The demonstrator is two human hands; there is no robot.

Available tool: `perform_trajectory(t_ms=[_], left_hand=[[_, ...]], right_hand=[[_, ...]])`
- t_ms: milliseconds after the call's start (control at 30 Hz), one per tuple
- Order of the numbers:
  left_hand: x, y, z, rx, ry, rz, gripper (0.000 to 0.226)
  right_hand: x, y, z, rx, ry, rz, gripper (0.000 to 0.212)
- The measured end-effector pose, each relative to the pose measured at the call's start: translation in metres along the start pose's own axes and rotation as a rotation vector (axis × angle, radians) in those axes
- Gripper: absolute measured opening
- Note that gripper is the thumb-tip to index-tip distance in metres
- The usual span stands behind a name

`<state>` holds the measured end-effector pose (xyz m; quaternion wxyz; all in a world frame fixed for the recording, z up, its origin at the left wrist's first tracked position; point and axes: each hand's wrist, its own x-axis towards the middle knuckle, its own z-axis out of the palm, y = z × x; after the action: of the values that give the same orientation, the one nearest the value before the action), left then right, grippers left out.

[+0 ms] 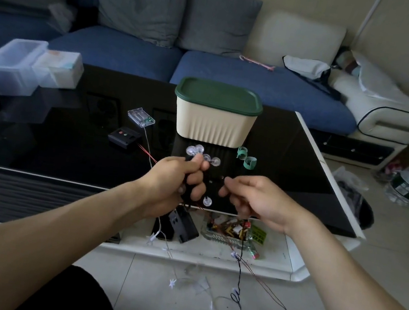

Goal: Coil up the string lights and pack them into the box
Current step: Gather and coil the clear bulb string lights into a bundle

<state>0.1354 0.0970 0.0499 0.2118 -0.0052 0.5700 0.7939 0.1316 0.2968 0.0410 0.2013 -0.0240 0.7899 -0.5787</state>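
A partly gathered bundle of string lights (202,154) is gripped in the left hand (176,177), its fingers (201,163) curled round the wire so that several clear round bulbs stand above the knuckles and one hangs below. The trailing wire (240,273) is pinched by the right hand (255,197), fingers drawn together on it, and from there it falls past the worktop (68,141) edge to the floor (355,270), where loose loops lie tangled. The strand is judged light, limp and apt to snag; the bulbs look fragile (hard plastic or glass cannot be told), so hold is best taken on the wire between bulbs, not on the bulbs themselves. The box (214,124), cream with a green lid (218,96) on it, stands just beyond the hands and must be opened before packing. Room is limited nearby: two green ties (246,158) lie right of the bulbs, a black case (124,137) and a clear battery holder (141,117) lie left, and the near worktop edge could catch the wire as it is drawn up.
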Motion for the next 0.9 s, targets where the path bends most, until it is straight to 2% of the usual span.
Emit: perform_trajectory(t_ms=[200, 300, 367, 433, 500, 600, 700, 767, 900], left_hand=[[-0.001, 0.012, 0.0, -0.275, 0.084, 0.019, 0.036], [0.001, 0.014, -0.002, -0.395, 0.048, 0.081, 0.039], [0.003, 0.014, -0.004, -0.423, 0.034, 0.096, 0.037], [0.006, 0.016, -0.006, -0.436, 0.06, 0.115, 0.035], [0.008, 0.018, -0.011, -0.469, 0.103, 0.121, 0.037], [0.009, 0.019, -0.018, -0.498, 0.121, 0.104, 0.038], [0.008, 0.015, -0.014, -0.428, 0.104, 0.063, 0.046], [0.005, 0.012, -0.009, -0.308, 0.069, -0.001, 0.055], [-0.005, 0.003, -0.005, -0.007, -0.232, -0.21, 0.07]], right_hand=[[-0.005, -0.007, 0.004, -0.296, -0.028, -0.02, 0.042], [-0.004, -0.005, 0.008, -0.06, -0.104, 0.084, 0.034], [-0.005, -0.005, 0.012, 0.046, -0.085, 0.156, 0.034], [-0.005, -0.005, 0.016, 0.06, -0.038, 0.213, 0.038], [-0.005, -0.005, 0.019, 0.06, 0.016, 0.225, 0.032], [-0.007, -0.007, 0.022, -0.059, 0.086, 0.102, 0.023], [-0.014, -0.018, 0.028, -0.356, -0.027, -0.062, 0.026], [-0.016, -0.024, 0.032, -0.417, -0.121, -0.142, 0.02], [-0.018, -0.03, 0.026, -0.426, -0.136, -0.266, 0.007]])
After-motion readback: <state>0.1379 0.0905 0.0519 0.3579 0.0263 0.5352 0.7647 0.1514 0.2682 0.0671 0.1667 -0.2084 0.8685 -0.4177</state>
